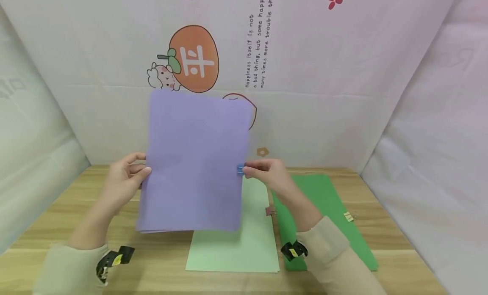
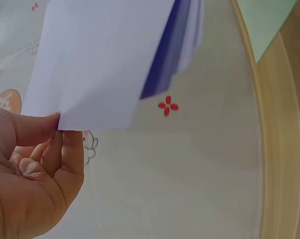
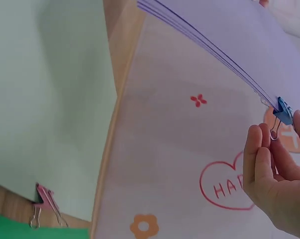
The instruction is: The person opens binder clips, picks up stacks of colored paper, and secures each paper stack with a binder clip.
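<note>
Several sheets of purple paper [image 1: 194, 164] are held up above the table, nearly upright. My left hand [image 1: 127, 176] pinches their left edge between thumb and fingers; in the left wrist view the thumb [image 2: 38, 128] presses on the sheet. At the right edge a blue binder clip [image 1: 240, 169] bites the stack, and my right hand [image 1: 268, 172] is at it. The right wrist view has the blue clip's wire handle [image 3: 275, 130] between the right thumb and fingers, with the sheet edges fanned slightly apart.
Light green paper [image 1: 232, 252] with a pink binder clip [image 1: 270, 210] on its right edge lies on the wooden table [image 1: 160, 261]. To its right lies dark green paper [image 1: 324, 202] with a yellow binder clip [image 1: 348, 216]. A printed white cloth [image 1: 324, 75] hangs behind.
</note>
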Available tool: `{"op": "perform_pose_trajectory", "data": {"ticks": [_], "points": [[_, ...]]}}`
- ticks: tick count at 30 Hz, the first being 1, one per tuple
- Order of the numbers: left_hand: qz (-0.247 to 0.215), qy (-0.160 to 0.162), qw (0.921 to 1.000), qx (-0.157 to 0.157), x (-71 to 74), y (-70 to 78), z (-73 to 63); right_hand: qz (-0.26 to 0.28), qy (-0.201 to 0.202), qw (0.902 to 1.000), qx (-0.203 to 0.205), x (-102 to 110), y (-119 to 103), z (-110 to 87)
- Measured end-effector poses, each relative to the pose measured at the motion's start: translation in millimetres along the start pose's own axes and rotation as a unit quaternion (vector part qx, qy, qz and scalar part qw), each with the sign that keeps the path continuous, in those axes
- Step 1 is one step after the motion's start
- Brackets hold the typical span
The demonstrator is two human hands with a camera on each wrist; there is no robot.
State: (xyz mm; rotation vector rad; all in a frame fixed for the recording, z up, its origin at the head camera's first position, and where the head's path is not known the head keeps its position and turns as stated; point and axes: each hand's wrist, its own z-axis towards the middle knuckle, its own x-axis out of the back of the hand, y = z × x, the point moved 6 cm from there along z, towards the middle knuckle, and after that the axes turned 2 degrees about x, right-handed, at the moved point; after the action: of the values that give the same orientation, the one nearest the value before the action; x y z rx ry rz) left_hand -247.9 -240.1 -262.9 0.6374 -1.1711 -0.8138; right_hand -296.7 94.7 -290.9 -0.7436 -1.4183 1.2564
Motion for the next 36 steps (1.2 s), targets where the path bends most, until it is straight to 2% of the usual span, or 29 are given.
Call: {"op": "perform_pose_trajectory", "data": {"ticks": [8, 14, 20, 26, 30, 36], "points": [[0.042, -0.046, 0.9975, 0.034, 22.4, -29.6, 5.0, 0.024, -0.032, 0.9988, -0.028, -39, 3, 21.1], [0.041, -0.083, 0.9932, 0.07, 37.5, -60.1, 5.8, 0.012, -0.055, 0.9967, -0.059, -71, 11, 33.0], [0.072, -0.107, 0.9864, 0.102, 51.7, -89.8, 7.6, 0.019, -0.074, 0.9941, -0.078, -104, 21, 51.3], [0.082, -0.131, 0.9771, 0.146, 54.9, -119.8, 9.5, 0.026, -0.064, 0.9916, -0.109, -130, 35, 63.0], [0.086, -0.138, 0.9739, 0.158, 59.1, -137.0, 8.7, 0.004, -0.061, 0.99, -0.127, -145, 42, 65.4], [0.089, -0.154, 0.9688, 0.172, 62.2, -153.5, 13.1, 0.005, -0.033, 0.9882, -0.149, -161, 49, 69.1]]}}
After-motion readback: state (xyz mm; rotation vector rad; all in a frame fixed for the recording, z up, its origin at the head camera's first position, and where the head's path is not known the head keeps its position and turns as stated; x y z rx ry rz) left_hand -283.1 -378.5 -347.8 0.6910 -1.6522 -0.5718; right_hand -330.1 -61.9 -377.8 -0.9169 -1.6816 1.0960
